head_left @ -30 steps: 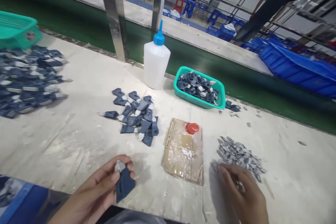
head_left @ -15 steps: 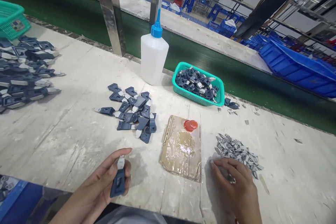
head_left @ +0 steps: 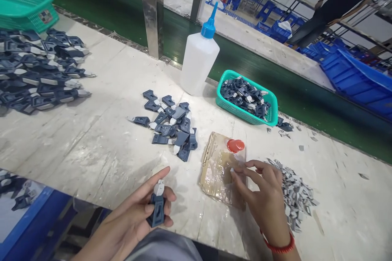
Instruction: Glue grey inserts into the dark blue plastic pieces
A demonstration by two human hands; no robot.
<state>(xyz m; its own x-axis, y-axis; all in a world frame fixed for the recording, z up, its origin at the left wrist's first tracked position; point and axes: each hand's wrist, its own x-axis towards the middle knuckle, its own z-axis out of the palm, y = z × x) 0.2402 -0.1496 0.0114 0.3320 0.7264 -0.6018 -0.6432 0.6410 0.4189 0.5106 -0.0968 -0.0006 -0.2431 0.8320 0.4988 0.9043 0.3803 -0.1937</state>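
My left hand (head_left: 150, 208) is closed around a dark blue plastic part (head_left: 157, 211) that has a light grey tip pointing up and away from me. Pinched between thumb and finger of my right hand (head_left: 263, 187) is a small light grey piece (head_left: 232, 170), held over a cardboard pad (head_left: 214, 179) wrapped in glossy film. A red blob (head_left: 235, 145) sits on the pad's far corner. Beside my right hand lies a heap of small grey pieces (head_left: 298, 195). Beyond my left hand, several blue-and-grey parts (head_left: 171, 124) are piled loosely on the table.
A white squeeze bottle (head_left: 199, 63) with a blue nozzle stands behind the pile. To its right, a green basket (head_left: 246, 118) holds more parts. Another heap of parts (head_left: 39, 73) and a green basket (head_left: 27, 8) lie at left. A metal post (head_left: 152, 16) rises at the table's far edge.
My right hand has moved left from the grey heap to above the cardboard pad, carrying a small grey piece. My left hand keeps its hold. The camera view has shifted.
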